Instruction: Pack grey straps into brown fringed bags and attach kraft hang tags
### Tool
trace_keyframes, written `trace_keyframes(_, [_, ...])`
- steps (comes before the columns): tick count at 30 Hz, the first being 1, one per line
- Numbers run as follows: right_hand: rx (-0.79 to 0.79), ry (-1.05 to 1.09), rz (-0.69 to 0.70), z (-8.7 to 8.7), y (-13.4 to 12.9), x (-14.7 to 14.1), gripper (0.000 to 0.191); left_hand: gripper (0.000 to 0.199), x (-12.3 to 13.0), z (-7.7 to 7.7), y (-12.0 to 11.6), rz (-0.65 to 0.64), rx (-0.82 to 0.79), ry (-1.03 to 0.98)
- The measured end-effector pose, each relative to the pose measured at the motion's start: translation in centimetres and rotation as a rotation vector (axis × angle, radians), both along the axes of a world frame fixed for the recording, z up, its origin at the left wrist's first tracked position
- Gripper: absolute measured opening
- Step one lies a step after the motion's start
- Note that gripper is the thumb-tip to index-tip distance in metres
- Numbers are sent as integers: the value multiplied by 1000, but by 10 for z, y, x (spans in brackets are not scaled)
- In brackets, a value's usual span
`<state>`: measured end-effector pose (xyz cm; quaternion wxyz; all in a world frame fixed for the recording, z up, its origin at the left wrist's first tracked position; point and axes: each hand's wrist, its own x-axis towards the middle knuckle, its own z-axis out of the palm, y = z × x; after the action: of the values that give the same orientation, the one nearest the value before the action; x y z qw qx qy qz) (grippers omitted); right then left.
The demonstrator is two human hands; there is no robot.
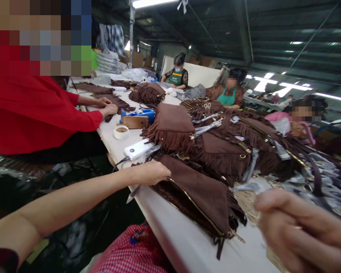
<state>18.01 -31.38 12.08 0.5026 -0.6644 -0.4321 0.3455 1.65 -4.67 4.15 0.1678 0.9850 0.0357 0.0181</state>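
Note:
A brown fringed bag [199, 189] lies at the near edge of the table, its gold zipper undone along the side facing me. My left hand [152, 172] is closed on the bag's left corner, near the zipper's end. At the lower right, my right hand [298, 227] is raised above the table, apart from the bag, with its fingers curled in. It is slightly blurred, and what its fingers hold, if anything, is hidden. Close behind the held bag are another fringed bag [173, 117] and a heap of similar bags [224, 151].
Near my left hand are a white power bank [136, 149] with a cable, a tape roll [121, 132], a phone [135, 122] and a blue tape dispenser [147, 113]. A co-worker in a red top [39, 113] works at left; others sit across the table. Wrapped straps [326, 178] lie at right.

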Motion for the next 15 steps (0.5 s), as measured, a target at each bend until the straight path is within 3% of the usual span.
trace_keyframes(3, [-203,-80,196,-26,24,-18,16,17,10,4,7,33,-69,-51])
trace_keyframes(6, [-220,-407,336,-51,50,-21,20,17,17,10,11,22,-149,-57])
trace_keyframes(11, [-51,-731,235,-81,74,-5,22,19,24,0,22,15,-270,-19])
trace_keyframes(15, [-102,-877,264,-95,77,0,22,21,28,-6,30,34,-322,13])
